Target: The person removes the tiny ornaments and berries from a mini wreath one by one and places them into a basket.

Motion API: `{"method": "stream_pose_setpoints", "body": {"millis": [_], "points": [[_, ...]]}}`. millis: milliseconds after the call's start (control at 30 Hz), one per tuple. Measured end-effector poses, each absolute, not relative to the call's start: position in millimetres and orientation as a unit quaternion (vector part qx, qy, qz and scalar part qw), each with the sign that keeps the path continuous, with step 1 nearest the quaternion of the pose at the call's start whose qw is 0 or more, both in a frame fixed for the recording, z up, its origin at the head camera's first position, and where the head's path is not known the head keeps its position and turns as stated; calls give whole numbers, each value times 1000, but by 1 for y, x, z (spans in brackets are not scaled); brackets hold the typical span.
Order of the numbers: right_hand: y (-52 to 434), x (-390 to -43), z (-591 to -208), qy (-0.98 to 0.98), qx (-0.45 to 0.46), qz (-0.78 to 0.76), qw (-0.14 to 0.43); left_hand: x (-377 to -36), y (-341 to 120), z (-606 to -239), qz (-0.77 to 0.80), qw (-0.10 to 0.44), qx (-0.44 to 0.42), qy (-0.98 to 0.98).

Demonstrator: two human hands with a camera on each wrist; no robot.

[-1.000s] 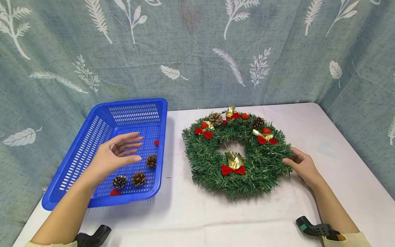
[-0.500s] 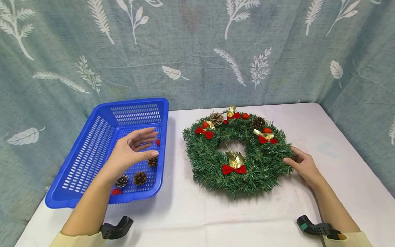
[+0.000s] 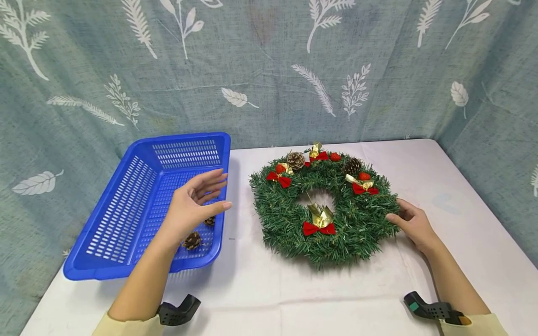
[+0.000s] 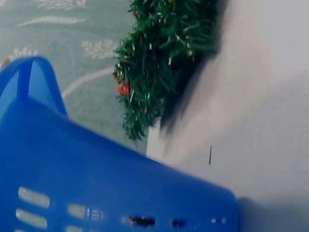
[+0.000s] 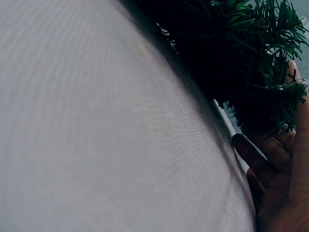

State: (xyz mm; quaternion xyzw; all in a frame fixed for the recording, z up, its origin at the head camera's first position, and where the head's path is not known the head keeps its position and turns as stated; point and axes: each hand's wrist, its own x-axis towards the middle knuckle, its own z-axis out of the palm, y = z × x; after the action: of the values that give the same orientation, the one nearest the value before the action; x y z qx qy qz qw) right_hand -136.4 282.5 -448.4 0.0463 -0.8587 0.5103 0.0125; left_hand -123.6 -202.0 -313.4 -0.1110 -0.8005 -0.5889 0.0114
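A green Christmas wreath (image 3: 277, 219) lies on the white-covered table, trimmed with red bows, gold ribbons, pine cones and red berries. My right hand (image 3: 414, 226) holds its right edge, thumb on top and the other fingers under the branches, as the right wrist view also shows. My left hand (image 3: 191, 205) hovers over the right side of the blue basket (image 3: 107, 224), its thumb and fingers spread apart with nothing between them. Below it in the basket are a pine cone (image 3: 192, 241) and another partly covered by the hand.
The basket's blue wall (image 4: 96, 164) fills the lower part of the left wrist view. A leaf-patterned curtain (image 3: 260, 56) hangs behind and beside the table (image 3: 260, 294). Black straps with camera mounts (image 3: 178, 311) sit on both wrists.
My left hand has moved right over the basket, toward its right rim, and now hides a speckled cone and the red pieces seen before. The right hand and wreath stay in place.
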Motion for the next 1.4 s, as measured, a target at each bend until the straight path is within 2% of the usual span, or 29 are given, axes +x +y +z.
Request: {"method": "stream_pose_setpoints", "body": {"millis": [200,433,767,1000,1133,1400], "points": [[283,-137,-448,-856,46,515,3,-121,-189,-314,-593,41,-86,-800],[284,-136,-448,-854,39,519,-12,-117,-166,-315,-631,115,-19,-767],[282,-136,-448,-854,35,519,-17,-107,-140,-321,-647,138,-53,-748],[283,-135,-446,-854,42,519,-10,-110,-123,-321,-646,182,-76,-738],[282,-134,-447,-855,50,516,6,-113,-113,-321,-648,187,-83,-734],[282,-134,-446,-850,53,524,-1,-124,-98,-325,-636,192,-103,-741]]}}
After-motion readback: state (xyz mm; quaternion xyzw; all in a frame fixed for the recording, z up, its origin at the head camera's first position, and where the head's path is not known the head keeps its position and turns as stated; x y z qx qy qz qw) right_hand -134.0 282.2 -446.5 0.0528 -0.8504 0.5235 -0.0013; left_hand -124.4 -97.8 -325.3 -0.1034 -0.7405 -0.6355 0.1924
